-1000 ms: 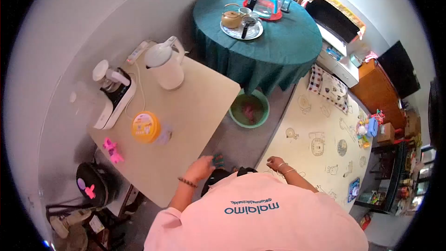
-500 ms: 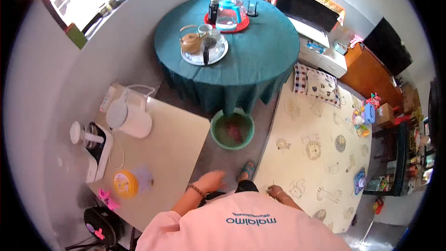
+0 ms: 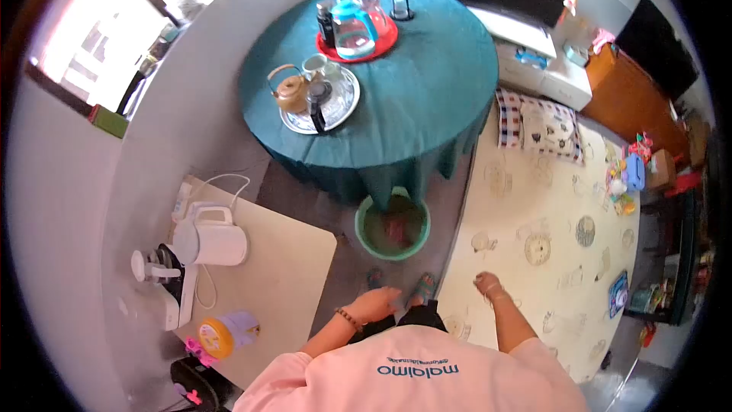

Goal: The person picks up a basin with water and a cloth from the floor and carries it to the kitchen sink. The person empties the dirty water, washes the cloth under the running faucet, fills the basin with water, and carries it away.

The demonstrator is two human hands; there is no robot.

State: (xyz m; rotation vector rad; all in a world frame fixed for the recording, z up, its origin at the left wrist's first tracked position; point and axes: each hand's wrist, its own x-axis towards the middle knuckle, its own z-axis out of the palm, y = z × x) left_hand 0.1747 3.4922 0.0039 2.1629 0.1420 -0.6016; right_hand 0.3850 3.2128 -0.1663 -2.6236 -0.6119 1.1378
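My left hand [image 3: 375,304], with a beaded bracelet on its wrist, hangs in front of my body with its fingers stretched out and nothing in it. Over the edge of the animal-print mat [image 3: 526,206] hovers my right hand [image 3: 488,285], fingers loosely curled and empty. Neither hand appears to touch anything. Ahead on the floor stands a green basin [image 3: 360,238] with something reddish inside. To the left is a beige table [image 3: 293,252] bearing a white electric kettle [image 3: 221,244] and a yellow-lidded jar [image 3: 216,338].
A round table with a green cloth [image 3: 427,99] stands ahead, carrying a teapot [image 3: 291,97] on a silver tray and a blue-lidded jug [image 3: 354,37] on a red one. A pillow [image 3: 540,128] and several toys [image 3: 621,183] lie on the mat's far and right sides.
The view has shifted, and the basin and beige table now sit lower in it. My right hand has swung outward and forward from my side. Both sandalled feet now show.
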